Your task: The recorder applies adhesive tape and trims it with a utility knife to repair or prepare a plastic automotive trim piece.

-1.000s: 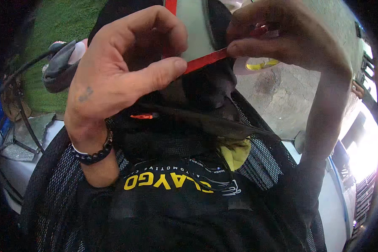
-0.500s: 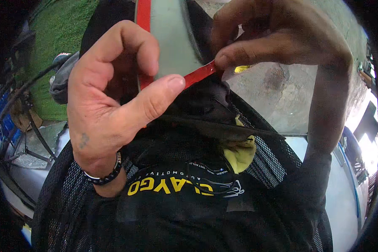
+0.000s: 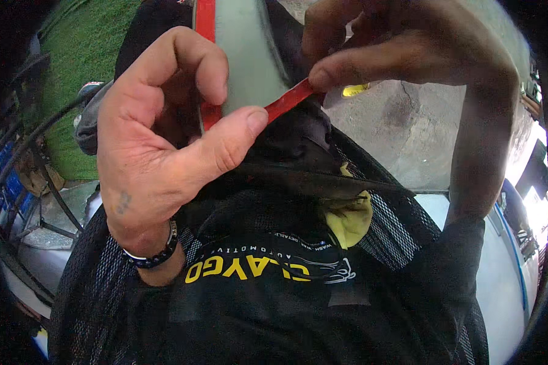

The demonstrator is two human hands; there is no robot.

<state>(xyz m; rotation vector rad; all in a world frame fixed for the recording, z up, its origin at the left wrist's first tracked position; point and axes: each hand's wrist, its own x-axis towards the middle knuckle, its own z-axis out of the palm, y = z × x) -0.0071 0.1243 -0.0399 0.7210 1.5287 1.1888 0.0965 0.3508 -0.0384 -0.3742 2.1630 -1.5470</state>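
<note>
The left hand (image 3: 158, 152) is held up close to the camera, its thumb and curled forefinger closed on the lower corner of a pale grey-green strip (image 3: 243, 55) that is edged in red. The strip runs up and away from that hand to the top of the view. From the corner under the thumb tip, a narrow red tape (image 3: 289, 100) stretches rightward and slightly upward to the right hand (image 3: 402, 48), whose thumb and forefinger are pinched shut on its far end. So the tape's long axis lies almost across the view, between the two hands, taut and short, with the left thumb at its lower left end and the right fingers at its upper right end; both hands touch it. A second red edge (image 3: 205, 18) runs along the strip's left side. The other fingers of both hands are curled in, holding nothing that shows. Below the hands lie a black mesh garment (image 3: 256, 292), a yellow cloth (image 3: 347, 219), grey concrete floor (image 3: 396, 121) and green turf (image 3: 85, 55) at the left.
</note>
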